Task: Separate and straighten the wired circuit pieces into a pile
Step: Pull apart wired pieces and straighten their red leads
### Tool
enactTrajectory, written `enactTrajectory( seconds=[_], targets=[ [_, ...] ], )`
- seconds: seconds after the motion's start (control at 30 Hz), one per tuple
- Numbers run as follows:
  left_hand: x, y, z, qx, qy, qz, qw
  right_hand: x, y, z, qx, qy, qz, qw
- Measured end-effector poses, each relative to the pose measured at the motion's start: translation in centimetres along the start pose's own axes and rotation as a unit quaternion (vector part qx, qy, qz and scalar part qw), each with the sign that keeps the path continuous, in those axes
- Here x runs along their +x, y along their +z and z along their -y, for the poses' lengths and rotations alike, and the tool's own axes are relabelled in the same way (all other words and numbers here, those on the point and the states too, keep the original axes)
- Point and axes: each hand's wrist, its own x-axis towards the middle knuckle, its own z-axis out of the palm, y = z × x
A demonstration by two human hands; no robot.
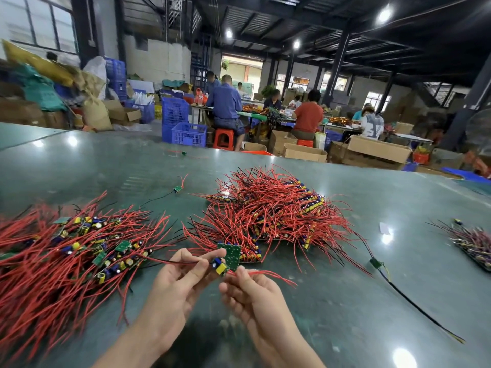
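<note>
Both forearms reach forward and inward, hands raised close together at mid-frame. The left hand (183, 277) is palm-up, thumb and forefinger pinched together with the other fingers (186, 254) loosely curled. The right hand (248, 293) is just beside it, its thumb and fingers bent in a pinch.

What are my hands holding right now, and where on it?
One circuit piece: left hand pinches its left wires, right hand pinches its red wires beside the board.
</note>
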Motion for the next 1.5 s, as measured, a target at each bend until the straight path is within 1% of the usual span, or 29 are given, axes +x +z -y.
enactTrajectory(
  seconds=[0.1,0.2,0.27,0.33,0.37,0.4,0.47,0.53,0.57,0.6,0.63,0.67,0.73,0.83,0.87,0.93,1.0,1.1,1.17,1.2,1.27,1.37,1.43,1.5],
  targets=[
    [-0.1,0.2,-0.3,-0.008,0.004,0.018,1.000,0.0,-0.1,0.2,-0.027,-0.039,-0.001,0.999],
    [-0.2,0.3,-0.2,-0.020,-0.002,0.030,0.999,0.0,-0.3,0.4,-0.012,-0.045,-0.006,0.999],
    [-0.1,0.1,-0.1,-0.033,-0.009,0.023,0.999,0.0,-0.4,0.4,-0.013,-0.045,0.011,0.999],
    [0.3,-0.4,-0.2,-0.069,-0.023,0.002,0.997,0.1,-0.4,0.6,-0.034,-0.059,0.025,0.997],
    [0.6,-0.7,-0.4,-0.092,-0.030,-0.005,0.995,0.2,-0.6,0.7,-0.033,-0.070,0.011,0.997],
    [0.8,-1.0,-0.7,-0.114,-0.035,-0.010,0.993,0.3,-0.9,0.9,-0.018,-0.078,-0.027,0.996],
    [1.2,-1.6,-1.3,-0.143,-0.039,-0.025,0.989,0.7,-1.9,1.5,0.023,-0.095,-0.137,0.986],
    [1.4,-1.9,-1.5,-0.141,-0.040,-0.050,0.988,1.0,-3.0,2.2,0.014,-0.134,-0.227,0.965],
    [1.4,-1.9,-1.4,-0.112,-0.042,-0.058,0.991,1.0,-3.5,2.5,-0.011,-0.159,-0.246,0.956],
    [1.4,-1.9,-1.2,-0.067,-0.047,-0.059,0.995,1.0,-3.6,2.8,-0.049,-0.184,-0.246,0.950],
    [1.3,-1.7,-1.0,-0.022,-0.054,-0.047,0.997,0.9,-3.5,2.9,-0.100,-0.206,-0.228,0.947],
    [1.1,-1.5,-0.9,0.015,-0.068,-0.024,0.997,0.8,-3.1,2.8,-0.155,-0.217,-0.197,0.944],
    [0.7,-1.2,-0.7,0.075,-0.117,0.039,0.990,0.5,-2.2,2.2,-0.246,-0.213,-0.116,0.939],
    [0.3,-1.0,-0.7,0.135,-0.182,0.127,0.966,0.1,-0.9,1.1,-0.338,-0.204,-0.004,0.919],
    [0.1,-1.0,-0.7,0.147,-0.190,0.146,0.960,0.1,-0.7,0.8,-0.360,-0.205,0.020,0.910],
    [0.0,-0.8,-0.4,0.157,-0.195,0.159,0.955,0.1,-0.5,0.3,-0.398,-0.201,0.048,0.894],
    [-0.1,-0.9,0.0,0.165,-0.198,0.156,0.953,0.1,-0.5,-0.1,-0.408,-0.195,0.046,0.891],
    [-0.2,-0.7,0.3,0.162,-0.212,0.159,0.950,0.2,-0.5,-0.4,-0.366,-0.182,0.024,0.913],
    [-0.2,-0.5,0.4,0.141,-0.204,0.155,0.956,0.1,-0.6,-0.2,-0.341,-0.185,0.018,0.922],
    [-0.2,-0.6,0.4,0.141,-0.191,0.149,0.960,0.1,-0.7,0.0,-0.339,-0.197,0.009,0.920],
    [-0.2,-0.6,0.4,0.178,-0.164,0.121,0.963,0.1,-0.8,0.3,-0.339,-0.224,-0.009,0.914],
    [-0.3,-0.8,0.2,0.249,-0.138,0.078,0.955,0.2,-0.9,0.4,-0.352,-0.239,-0.020,0.905],
    [-0.4,-0.8,0.0,0.265,-0.137,0.076,0.951,0.3,-1.0,0.3,-0.364,-0.237,-0.025,0.900],
    [-0.5,-0.7,-0.1,0.257,-0.143,0.078,0.952,0.4,-1.0,0.3,-0.355,-0.228,-0.023,0.907]
  ],
)
